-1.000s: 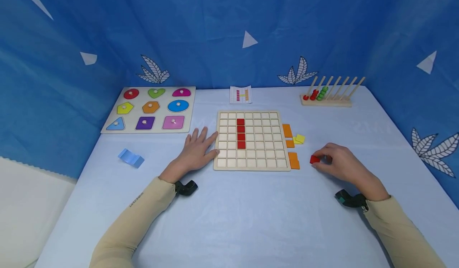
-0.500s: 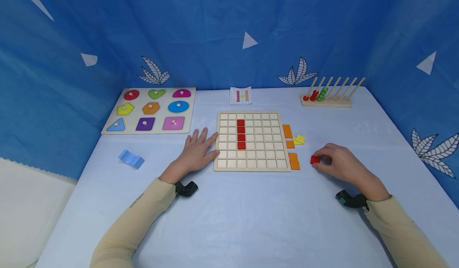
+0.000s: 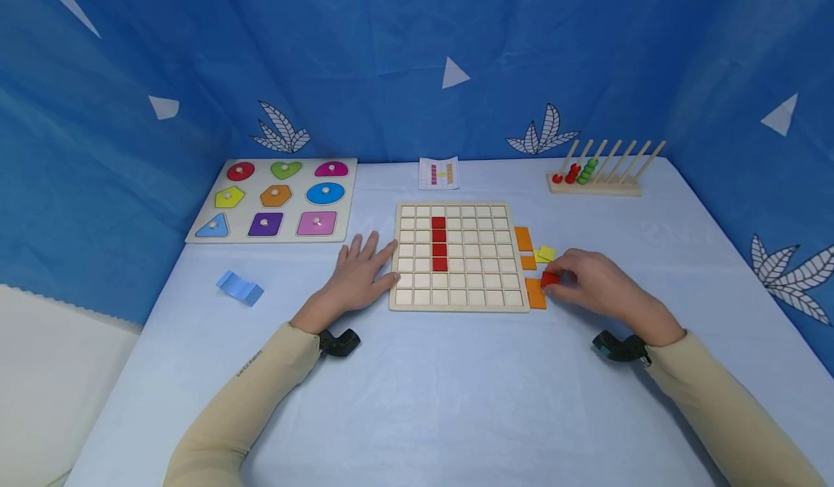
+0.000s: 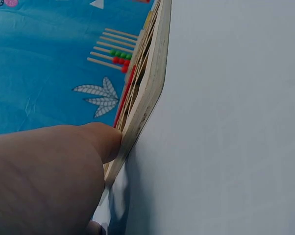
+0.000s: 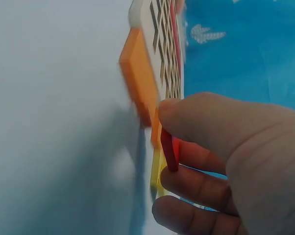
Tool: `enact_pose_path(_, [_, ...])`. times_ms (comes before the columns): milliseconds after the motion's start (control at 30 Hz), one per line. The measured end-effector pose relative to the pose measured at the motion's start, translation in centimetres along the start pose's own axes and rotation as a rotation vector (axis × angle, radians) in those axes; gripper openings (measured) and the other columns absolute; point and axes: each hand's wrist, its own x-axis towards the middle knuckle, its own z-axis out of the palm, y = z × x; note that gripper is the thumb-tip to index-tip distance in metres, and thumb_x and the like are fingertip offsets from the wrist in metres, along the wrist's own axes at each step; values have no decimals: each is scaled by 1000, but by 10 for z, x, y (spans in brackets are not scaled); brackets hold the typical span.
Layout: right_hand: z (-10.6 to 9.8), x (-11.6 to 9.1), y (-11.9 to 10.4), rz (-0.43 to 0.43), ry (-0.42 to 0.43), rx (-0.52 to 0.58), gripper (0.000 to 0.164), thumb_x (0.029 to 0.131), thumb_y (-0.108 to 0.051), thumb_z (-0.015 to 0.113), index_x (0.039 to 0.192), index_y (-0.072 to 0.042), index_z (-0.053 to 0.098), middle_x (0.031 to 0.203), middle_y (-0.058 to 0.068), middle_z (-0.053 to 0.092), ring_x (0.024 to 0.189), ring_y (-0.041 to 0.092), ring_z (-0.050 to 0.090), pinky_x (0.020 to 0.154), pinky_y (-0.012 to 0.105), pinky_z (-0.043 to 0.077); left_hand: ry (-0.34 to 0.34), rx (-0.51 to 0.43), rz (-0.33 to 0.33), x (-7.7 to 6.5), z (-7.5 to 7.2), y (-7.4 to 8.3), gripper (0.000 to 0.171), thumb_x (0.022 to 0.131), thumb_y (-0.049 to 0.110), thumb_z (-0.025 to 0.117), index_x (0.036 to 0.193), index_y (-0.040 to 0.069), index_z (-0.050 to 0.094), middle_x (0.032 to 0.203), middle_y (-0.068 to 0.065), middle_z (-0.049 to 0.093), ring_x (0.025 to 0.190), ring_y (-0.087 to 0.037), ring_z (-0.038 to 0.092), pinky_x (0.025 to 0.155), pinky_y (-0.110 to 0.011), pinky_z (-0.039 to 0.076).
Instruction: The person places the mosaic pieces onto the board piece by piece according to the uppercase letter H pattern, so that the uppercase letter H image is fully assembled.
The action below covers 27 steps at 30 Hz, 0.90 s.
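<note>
A wooden grid board (image 3: 458, 297) lies mid-table, with a column of several red tiles (image 3: 439, 250) set in its third column. My left hand (image 3: 352, 277) rests at the board's left edge, fingers spread; in the left wrist view the thumb (image 4: 106, 142) touches the board's side. My right hand (image 3: 596, 284) pinches a red square tile (image 3: 550, 278) between thumb and fingers, just right of the board. That tile (image 5: 170, 149) shows edge-on in the right wrist view. Orange tiles (image 3: 536, 294) lie along the board's right edge, and yellow tiles (image 3: 546, 254) sit just beyond them.
A shape puzzle board (image 3: 288, 200) with knobbed pieces lies at the back left. Blue tiles (image 3: 239, 289) lie in front of it. Behind the grid board stands a small pattern card (image 3: 439, 174). A peg rack with beads (image 3: 594, 188) is at the back right, before a blue curtain.
My right hand has moved left and slightly away from me, carrying the red tile from the table's right side to beside the orange tiles. The left hand stays at the board's edge.
</note>
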Motion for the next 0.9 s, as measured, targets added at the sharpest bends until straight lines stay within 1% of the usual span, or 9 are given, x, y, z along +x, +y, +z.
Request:
enact_pose_path(100, [1,9,-9,-41,-8,-10,25,83,-21,85,102,-6,78,86,1,69,76,13,56,71,30,53,1,-2,1,0,0,-1,68,103,42,50,162,16,29,171,-23,10,157,-50,-2,123,-70,2])
enact_pose_path(167, [1,16,-16,-67,-13,-12,25,83,-22,85,101,-6,78,83,1,67,73,13,54,67,28,52,1,-5,3,-1,0,-1,68,103,42,50,162,16,29,171,-23,10,157,-50,-3,123,-70,2])
enact_pose_path(333, [7,33,-33,-150,-17,-16,26,83,-26,85,101,-9,78,86,0,69,72,11,52,64,25,49,0,-6,4,-1,-1,-1,68,102,42,50,162,16,29,171,-23,10,157,-50,-2,123,-70,2])
enact_pose_path(433, [13,43,-44,-199,-11,-9,29,82,-28,86,103,-10,79,88,0,71,72,10,53,64,24,48,0,-5,4,-1,-1,-1,68,102,42,50,162,16,29,171,-23,10,157,-51,-2,123,-70,2])
enact_pose_path(567, [20,55,-59,-269,6,5,29,82,-30,86,102,-11,79,86,-1,69,70,8,52,61,23,45,-5,-8,2,-2,-2,0,69,102,42,51,162,16,29,171,-24,10,157,-52,-1,123,-70,2])
enact_pose_path(767, [27,71,-79,-319,-2,5,26,85,-33,84,102,-13,79,85,-4,68,72,8,52,63,22,45,-14,-7,-1,-2,-2,1,69,102,43,51,162,16,28,171,-23,9,157,-50,-3,123,-70,1])
enact_pose_path(900, [31,79,-89,-348,7,18,26,84,-33,84,101,-13,79,84,-3,68,71,9,53,63,23,45,-10,-1,3,-2,-2,1,69,103,42,50,162,16,29,171,-23,10,157,-51,-2,123,-70,2])
